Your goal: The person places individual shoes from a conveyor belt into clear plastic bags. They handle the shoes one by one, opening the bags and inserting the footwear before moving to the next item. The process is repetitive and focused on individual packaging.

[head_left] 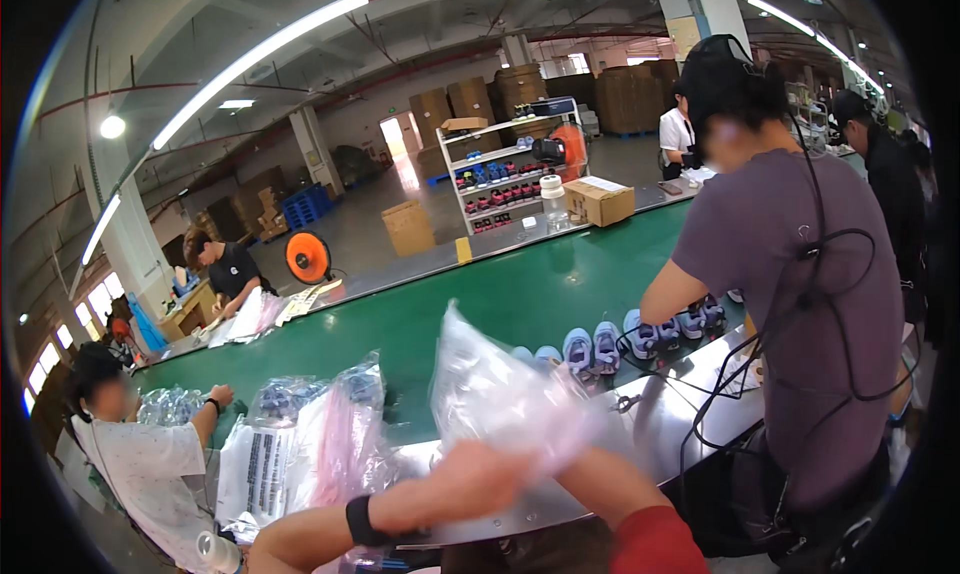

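Observation:
A clear plastic bag (500, 379), blurred by motion, rises in front of me over the metal table edge. My left hand (490, 479), with a black band on its wrist, is closed at the bag's lower edge; its fingertips are smeared. From the lower right my right forearm (605, 484), in a red sleeve, reaches up to the same bag. The bag's blurred film covers my right hand, so its fingers do not show. Just beyond the bag, light blue shoes (590, 349) stand in a row on the green conveyor belt (400, 319).
Stacked clear and pinkish plastic bags (340, 434) lie to my left. A person in purple (820, 274) stands close on my right, with black cables hanging down. Another in white (140, 464) works at left. Across the belt are a carton (600, 202) and a bottle (553, 202).

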Action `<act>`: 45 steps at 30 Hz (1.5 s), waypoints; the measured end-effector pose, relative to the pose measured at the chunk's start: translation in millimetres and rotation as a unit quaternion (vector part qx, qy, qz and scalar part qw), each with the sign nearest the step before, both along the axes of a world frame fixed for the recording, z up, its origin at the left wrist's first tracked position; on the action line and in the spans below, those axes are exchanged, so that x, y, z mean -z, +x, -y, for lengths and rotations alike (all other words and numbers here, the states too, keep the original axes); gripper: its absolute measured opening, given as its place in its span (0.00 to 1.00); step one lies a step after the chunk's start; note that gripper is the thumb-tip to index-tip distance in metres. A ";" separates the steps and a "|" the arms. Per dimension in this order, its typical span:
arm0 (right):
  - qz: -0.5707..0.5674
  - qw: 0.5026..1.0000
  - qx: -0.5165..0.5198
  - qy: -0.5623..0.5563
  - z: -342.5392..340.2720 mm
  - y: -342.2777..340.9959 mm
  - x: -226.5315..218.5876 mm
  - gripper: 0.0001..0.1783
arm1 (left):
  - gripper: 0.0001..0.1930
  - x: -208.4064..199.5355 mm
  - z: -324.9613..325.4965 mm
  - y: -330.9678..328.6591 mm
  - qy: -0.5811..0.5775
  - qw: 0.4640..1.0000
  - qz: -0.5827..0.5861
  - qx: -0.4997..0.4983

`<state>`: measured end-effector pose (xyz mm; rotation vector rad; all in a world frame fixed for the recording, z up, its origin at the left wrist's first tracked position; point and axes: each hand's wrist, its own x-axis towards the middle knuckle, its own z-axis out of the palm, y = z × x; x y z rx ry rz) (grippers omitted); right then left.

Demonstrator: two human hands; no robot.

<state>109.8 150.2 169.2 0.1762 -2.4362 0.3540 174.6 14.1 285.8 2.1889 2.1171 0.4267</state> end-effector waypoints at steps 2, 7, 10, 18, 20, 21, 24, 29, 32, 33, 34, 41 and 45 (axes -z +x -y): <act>0.031 0.999 -0.024 -0.038 -2.0 -7.1 23.5 0.12 | 0.09 -0.7 8.2 5.7 -0.093 0.993 -0.068 0.039; -0.033 0.989 -0.118 -0.087 32.7 -39.6 53.2 0.12 | 0.04 -10.6 34.4 -97.5 0.189 0.954 -0.161 -0.169; 0.173 0.982 -0.019 -0.080 58.5 -14.5 -19.9 0.12 | 0.04 -6.2 39.6 -136.8 0.196 0.915 -0.226 -0.273; -0.020 0.947 -0.122 -0.297 21.3 32.2 -44.3 0.11 | 0.06 -12.2 35.1 -179.3 0.222 0.873 -0.239 -0.362; -0.057 0.925 -0.051 -0.372 -9.7 39.3 -43.4 0.11 | 0.06 -17.8 23.1 -166.1 0.196 0.887 -0.235 -0.346; -0.040 0.895 -0.042 -0.442 -28.2 42.1 -47.4 0.11 | 0.06 -20.7 17.9 -167.4 0.206 0.888 -0.241 -0.333; 0.048 0.962 0.131 -0.237 -68.8 27.1 -12.3 0.18 | 0.06 -17.4 2.9 -176.6 0.231 0.895 -0.249 -0.289; 0.355 0.901 0.245 0.044 -64.9 -8.9 33.8 0.28 | 0.06 -8.1 -11.0 -178.8 0.228 0.900 -0.254 -0.271; 0.280 0.917 0.284 0.025 -52.0 -35.4 74.8 0.18 | 0.06 1.9 -12.7 -173.5 0.217 0.908 -0.251 -0.257; 0.271 0.917 0.294 0.004 -54.7 -46.3 87.6 0.17 | 0.06 2.0 -13.3 -171.3 0.215 0.910 -0.251 -0.250; 0.236 0.920 0.314 -0.007 -56.6 -55.1 106.0 0.14 | 0.06 -0.1 -13.1 -168.8 0.210 0.911 -0.249 -0.254; 0.245 0.913 0.246 -0.213 -75.0 -43.0 59.2 0.32 | 0.06 -22.7 18.1 -164.0 0.194 0.896 -0.228 -0.329; -0.034 0.793 -0.013 -0.608 -119.2 6.4 18.6 0.21 | 0.06 -16.1 20.5 -159.0 0.215 0.897 -0.189 -0.335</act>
